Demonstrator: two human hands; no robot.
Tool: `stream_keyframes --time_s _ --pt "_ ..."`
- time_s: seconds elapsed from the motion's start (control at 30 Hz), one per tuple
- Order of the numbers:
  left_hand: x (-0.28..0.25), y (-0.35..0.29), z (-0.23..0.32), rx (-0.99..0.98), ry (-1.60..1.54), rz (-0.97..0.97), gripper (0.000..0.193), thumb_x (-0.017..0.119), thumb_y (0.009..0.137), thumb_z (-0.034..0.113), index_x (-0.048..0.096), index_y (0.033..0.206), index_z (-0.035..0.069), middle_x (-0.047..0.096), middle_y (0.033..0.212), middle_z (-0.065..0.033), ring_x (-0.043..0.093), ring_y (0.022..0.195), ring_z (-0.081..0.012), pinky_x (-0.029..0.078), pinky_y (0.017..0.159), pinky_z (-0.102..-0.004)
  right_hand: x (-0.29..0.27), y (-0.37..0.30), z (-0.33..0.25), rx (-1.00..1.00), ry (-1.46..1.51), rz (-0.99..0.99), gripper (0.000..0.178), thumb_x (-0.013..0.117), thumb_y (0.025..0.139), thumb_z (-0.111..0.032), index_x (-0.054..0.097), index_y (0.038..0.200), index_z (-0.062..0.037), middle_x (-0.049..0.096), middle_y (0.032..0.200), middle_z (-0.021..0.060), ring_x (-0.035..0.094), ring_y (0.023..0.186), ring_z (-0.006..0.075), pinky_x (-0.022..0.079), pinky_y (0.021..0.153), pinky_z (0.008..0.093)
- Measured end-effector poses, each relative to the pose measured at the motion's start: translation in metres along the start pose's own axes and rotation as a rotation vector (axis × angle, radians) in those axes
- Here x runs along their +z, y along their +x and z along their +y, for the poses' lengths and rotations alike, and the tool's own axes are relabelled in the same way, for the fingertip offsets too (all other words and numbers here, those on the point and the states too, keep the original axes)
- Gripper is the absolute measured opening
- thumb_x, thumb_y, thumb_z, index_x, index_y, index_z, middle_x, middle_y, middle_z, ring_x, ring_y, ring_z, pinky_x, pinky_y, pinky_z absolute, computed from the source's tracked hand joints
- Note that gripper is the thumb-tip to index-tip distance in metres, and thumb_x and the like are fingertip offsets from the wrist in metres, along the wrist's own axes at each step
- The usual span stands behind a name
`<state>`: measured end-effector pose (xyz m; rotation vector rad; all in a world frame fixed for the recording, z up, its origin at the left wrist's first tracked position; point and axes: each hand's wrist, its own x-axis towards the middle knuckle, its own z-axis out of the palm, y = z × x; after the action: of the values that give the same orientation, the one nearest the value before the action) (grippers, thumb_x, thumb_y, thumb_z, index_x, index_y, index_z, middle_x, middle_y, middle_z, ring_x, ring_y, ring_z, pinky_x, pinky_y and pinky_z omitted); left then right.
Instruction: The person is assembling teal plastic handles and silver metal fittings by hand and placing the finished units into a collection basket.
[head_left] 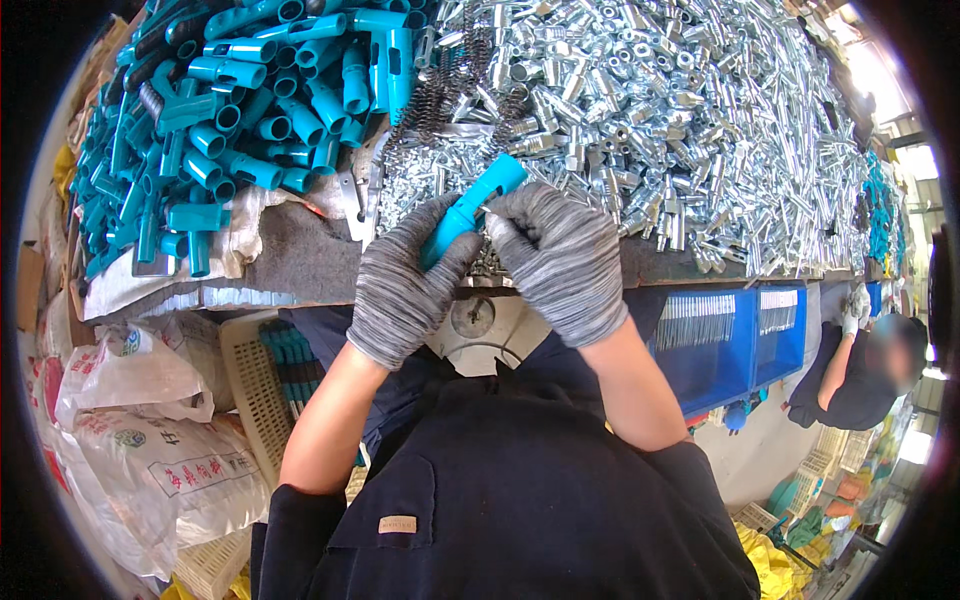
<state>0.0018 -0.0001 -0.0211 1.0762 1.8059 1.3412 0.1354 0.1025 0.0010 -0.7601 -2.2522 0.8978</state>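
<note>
Both of my hands wear grey striped knit gloves and meet over the table's near edge. My left hand point(408, 272) is wrapped round a teal tubular housing point(466, 212), which tilts up to the right and has an opening in its side. Fingers of my right hand point(560, 250) are pinched against the housing's side; what they hold, if anything, is hidden. A large heap of teal housings point(240, 75) lies to the left. Beyond my hands spreads a pile of shiny metal fittings point(640, 130), with dark coil springs point(440, 95) between the two heaps.
A blue bin point(700, 335) with rows of metal pins stands below the table on the right. White woven sacks point(165, 470) and a cream plastic basket point(250, 385) are at lower left. Another person point(865, 370) sits at far right, hands near the table.
</note>
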Motion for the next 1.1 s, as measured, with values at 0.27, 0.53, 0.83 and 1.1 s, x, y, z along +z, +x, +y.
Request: stream_keyframes --time_s 0.27,0.53,0.83,1.1 --pt "0.007 -0.003 0.003 0.343 0.507 0.213 0.037 0.067 0.083 0.018 0.058 0.117 0.006 0.065 0.095 -0.0190 0.065 0.078 -0.0346 0.052 0.067 -0.0398 0.019 -0.002 -0.003 0.021 0.049 0.165 0.003 0.065 0.079 -0.001 0.064 0.081 -0.0016 0.062 0.071 0.0093 0.061 0.063 0.0182 0.048 0.060 0.0295" --pt "0.011 -0.019 0.021 0.044 -0.311 -0.101 0.039 0.070 0.084 0.019 0.059 0.117 0.002 0.067 0.094 -0.0051 0.059 0.084 -0.0096 0.050 0.075 -0.0282 0.004 -0.015 0.018 0.345 1.070 -0.151 0.044 0.068 0.085 -0.030 0.058 0.115 -0.0005 0.063 0.109 0.0081 0.059 0.094 0.0133 0.049 0.083 0.0279" --pt "0.027 0.001 0.034 0.044 -0.195 -0.096 0.031 0.069 0.085 0.024 0.064 0.106 0.002 0.066 0.080 -0.0081 0.059 0.073 -0.0106 0.049 0.069 -0.0281 0.003 -0.027 0.015 0.407 1.222 0.185 0.048 0.064 0.088 -0.037 0.056 0.118 -0.0001 0.062 0.106 0.0088 0.060 0.096 0.0191 0.048 0.088 0.0340" --pt "0.005 0.054 0.000 0.353 0.785 -0.085 0.019 0.064 0.083 0.019 0.068 0.098 0.009 0.064 0.090 -0.0121 0.063 0.084 -0.0290 0.049 0.074 -0.0382 -0.019 -0.027 0.042 0.498 1.708 0.285 0.039 0.057 0.091 -0.041 0.055 0.108 -0.0057 0.059 0.092 0.0077 0.059 0.076 0.0172 0.048 0.061 0.0333"
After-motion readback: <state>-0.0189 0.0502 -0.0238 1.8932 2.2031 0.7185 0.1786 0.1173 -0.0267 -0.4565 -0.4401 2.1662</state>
